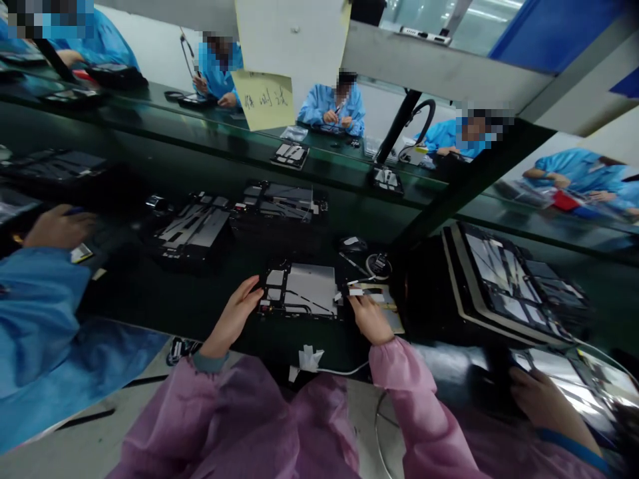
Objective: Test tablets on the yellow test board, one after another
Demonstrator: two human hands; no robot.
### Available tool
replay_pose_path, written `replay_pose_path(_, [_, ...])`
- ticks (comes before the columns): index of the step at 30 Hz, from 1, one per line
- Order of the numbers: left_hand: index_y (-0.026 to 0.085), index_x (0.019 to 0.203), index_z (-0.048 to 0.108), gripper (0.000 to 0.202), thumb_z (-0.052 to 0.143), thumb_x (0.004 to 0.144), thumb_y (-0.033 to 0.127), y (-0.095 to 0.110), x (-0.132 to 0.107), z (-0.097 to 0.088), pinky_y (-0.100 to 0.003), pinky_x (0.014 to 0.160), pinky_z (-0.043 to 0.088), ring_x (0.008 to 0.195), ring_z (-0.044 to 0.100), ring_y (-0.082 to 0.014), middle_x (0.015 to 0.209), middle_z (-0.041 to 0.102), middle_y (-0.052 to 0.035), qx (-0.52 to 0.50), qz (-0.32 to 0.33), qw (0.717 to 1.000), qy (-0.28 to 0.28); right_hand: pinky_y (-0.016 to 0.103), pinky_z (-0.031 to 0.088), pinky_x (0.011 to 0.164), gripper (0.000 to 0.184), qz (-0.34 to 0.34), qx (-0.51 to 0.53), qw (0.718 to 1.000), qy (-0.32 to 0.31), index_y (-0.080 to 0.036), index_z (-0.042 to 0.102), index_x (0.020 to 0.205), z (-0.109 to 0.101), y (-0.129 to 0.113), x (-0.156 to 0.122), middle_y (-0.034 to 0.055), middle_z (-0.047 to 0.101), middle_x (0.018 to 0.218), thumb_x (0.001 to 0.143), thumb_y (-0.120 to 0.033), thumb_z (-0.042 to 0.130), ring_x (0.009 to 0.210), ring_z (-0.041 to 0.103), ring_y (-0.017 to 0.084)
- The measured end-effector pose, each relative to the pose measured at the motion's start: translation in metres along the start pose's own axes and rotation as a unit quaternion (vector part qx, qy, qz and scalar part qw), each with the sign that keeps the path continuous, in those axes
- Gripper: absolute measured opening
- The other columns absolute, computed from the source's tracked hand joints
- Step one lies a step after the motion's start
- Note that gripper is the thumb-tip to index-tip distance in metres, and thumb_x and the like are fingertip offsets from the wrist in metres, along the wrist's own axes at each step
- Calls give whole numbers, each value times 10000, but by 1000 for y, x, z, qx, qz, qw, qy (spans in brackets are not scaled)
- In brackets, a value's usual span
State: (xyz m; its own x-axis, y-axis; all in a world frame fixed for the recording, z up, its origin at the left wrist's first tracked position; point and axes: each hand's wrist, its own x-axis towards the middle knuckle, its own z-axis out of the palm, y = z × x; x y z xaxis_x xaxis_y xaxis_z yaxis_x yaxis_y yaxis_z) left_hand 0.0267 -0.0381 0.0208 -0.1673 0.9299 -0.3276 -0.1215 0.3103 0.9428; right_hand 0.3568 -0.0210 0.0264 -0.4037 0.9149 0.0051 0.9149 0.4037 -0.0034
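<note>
An opened tablet-like device, with silvery panels and black ribbon cables, lies flat on the dark green bench in front of me. My left hand is at its left edge, fingers stretched out and thumb apart, holding nothing. At the right edge my right hand has its fingers closed around a small white cable plug beside the device. The fingertips partly hide that plug, so whether it sits in the device cannot be made out. A flat board with a gold-coloured part lies just right of my right hand.
Stacks of similar devices stand behind left, behind and at right. A mouse and coiled cable lie beyond the device. Co-workers' hands work on both sides. A slanted dark post rises behind right.
</note>
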Motion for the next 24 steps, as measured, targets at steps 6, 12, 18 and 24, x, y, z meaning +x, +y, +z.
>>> replay_pose_path(6, [127,1056,657,447,775,692,360,12,5,34,-374,691,592,855,714,-291,988,723,-156,-95,-144,983,-67,401,526,920,382,19,61,996,65,-149,631,1136,1,4,4,161,635,1144,854,-47,395,1040,625,259])
replay_pose_path(12, [177,1044,655,455,785,698,442,17,-17,10,-312,665,589,813,717,-243,928,735,-79,-97,-138,984,64,454,535,915,433,87,355,918,155,-210,532,1280,-18,-7,8,116,674,1134,878,-371,520,1066,642,270])
replay_pose_path(18, [213,1217,618,522,567,843,573,83,-14,9,-393,923,531,1160,603,-286,1179,675,-110,-78,94,990,-70,383,574,778,334,162,508,812,235,-216,640,1074,-83,-11,16,95,694,984,821,-428,589,950,673,261])
replay_pose_path(24, [175,1366,446,582,547,867,457,140,90,-16,-458,1087,370,1308,459,-290,1405,498,-152,165,324,923,127,399,534,850,328,229,465,767,378,-174,676,944,-128,53,96,116,656,1061,637,-261,753,1093,589,275])
